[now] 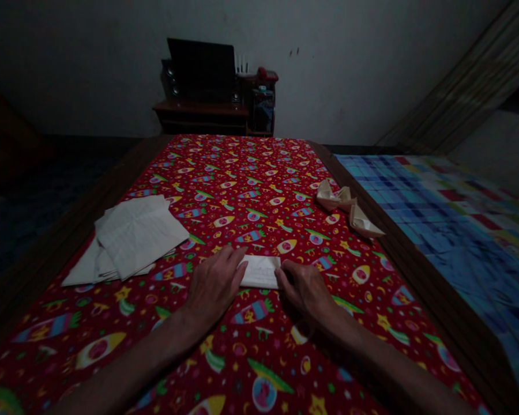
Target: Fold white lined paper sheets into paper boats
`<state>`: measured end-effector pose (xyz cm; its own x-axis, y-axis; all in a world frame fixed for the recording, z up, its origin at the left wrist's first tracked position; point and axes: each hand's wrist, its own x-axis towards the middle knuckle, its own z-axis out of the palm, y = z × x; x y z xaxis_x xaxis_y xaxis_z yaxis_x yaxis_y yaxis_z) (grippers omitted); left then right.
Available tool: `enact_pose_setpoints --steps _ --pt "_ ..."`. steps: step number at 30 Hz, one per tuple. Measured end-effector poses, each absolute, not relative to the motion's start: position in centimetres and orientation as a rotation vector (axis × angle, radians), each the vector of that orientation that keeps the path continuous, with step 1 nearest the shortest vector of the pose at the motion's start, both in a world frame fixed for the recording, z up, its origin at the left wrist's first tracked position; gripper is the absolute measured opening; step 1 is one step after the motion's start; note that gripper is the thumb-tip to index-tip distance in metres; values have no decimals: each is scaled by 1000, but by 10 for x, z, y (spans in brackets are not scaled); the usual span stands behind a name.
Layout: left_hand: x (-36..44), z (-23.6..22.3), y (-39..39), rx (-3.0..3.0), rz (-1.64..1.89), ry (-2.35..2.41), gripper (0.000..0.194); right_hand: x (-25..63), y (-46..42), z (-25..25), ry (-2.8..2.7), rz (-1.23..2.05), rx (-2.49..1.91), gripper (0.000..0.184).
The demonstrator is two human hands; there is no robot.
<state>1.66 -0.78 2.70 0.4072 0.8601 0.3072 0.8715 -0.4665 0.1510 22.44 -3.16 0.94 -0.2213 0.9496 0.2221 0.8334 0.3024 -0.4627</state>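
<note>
A folded sheet of paper, a narrow white strip with faint lines, lies flat on the red patterned cloth in front of me. My left hand holds its left end, thumb and fingers pressed at the edge. At the right end, the curled fingers of my right hand pinch the paper; part of that grip is hidden. To the left rests a loose stack of pale paper sheets. Folded paper boats stand on the right side of the cloth, several points upright.
The red cloth covers a table with dark wooden edges. Beyond its far end, a dark monitor stands on a wooden desk by the wall. A blue checked bedspread lies to the right. The room is dim.
</note>
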Motion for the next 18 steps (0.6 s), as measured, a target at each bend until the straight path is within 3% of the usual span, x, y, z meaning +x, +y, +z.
enact_pose_setpoints --steps 6,10,18 --pt "29 20 -26 -2885 -525 -1029 38 226 -32 5 -2120 336 -1545 27" --pt "31 9 -33 -2972 -424 -1040 50 226 -31 3 -2120 349 -1547 27" --pt "28 9 -34 -2996 -374 -1066 51 226 -32 3 -2128 305 -1558 27"
